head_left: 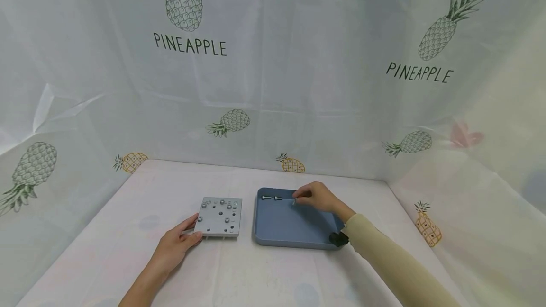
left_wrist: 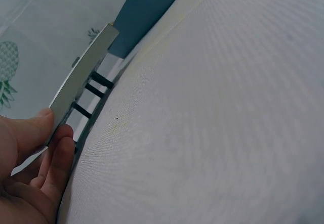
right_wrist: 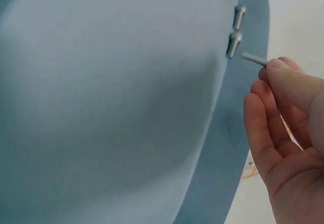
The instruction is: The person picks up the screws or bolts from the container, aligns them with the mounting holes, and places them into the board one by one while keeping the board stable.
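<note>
My left hand (head_left: 172, 246) grips the lower left corner of a square silver metal plate (head_left: 215, 224), thumb on the near side. Several socket-head screws stand in the plate's top among small holes. In the left wrist view, dark screw shanks (left_wrist: 103, 80) stick out under the plate (left_wrist: 81, 80). Over the far side of a blue tray (head_left: 294, 231), my right hand (head_left: 319, 197) pinches a screw (right_wrist: 254, 59) between thumb and fingers. Its threaded end points out; its head is hidden by the fingertips. Two more screws (right_wrist: 235, 44) lie in the tray close by.
The tray stands to the right of the plate on a pale cloth-covered table (head_left: 239, 274). A black object (head_left: 339, 239) shows at the tray's near right corner, below the right sleeve (head_left: 384, 255). A white curtain (head_left: 298, 84) with pineapple prints hangs behind.
</note>
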Demonstrator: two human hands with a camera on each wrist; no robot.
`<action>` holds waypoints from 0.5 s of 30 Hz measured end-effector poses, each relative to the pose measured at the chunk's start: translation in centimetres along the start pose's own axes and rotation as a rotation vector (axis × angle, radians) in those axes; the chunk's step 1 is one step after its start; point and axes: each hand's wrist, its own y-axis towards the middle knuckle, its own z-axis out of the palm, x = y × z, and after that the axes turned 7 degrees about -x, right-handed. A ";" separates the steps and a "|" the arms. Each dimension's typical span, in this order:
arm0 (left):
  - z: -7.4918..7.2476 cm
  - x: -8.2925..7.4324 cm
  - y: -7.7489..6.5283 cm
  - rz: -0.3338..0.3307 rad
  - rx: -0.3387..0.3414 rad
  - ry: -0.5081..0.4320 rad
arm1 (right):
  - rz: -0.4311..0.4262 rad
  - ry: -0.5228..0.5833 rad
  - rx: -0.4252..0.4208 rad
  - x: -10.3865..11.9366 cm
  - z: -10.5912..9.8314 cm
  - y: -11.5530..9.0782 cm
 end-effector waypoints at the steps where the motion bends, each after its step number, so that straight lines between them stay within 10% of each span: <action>1: 0.0 0.0 0.0 -0.002 0.000 -0.001 | 0.003 0.017 0.008 0.2 0.1 0.1; 15: -0.1 -0.3 -0.3 0.001 0.017 -0.025 | -0.049 0.158 0.090 4.6 1.8 2.4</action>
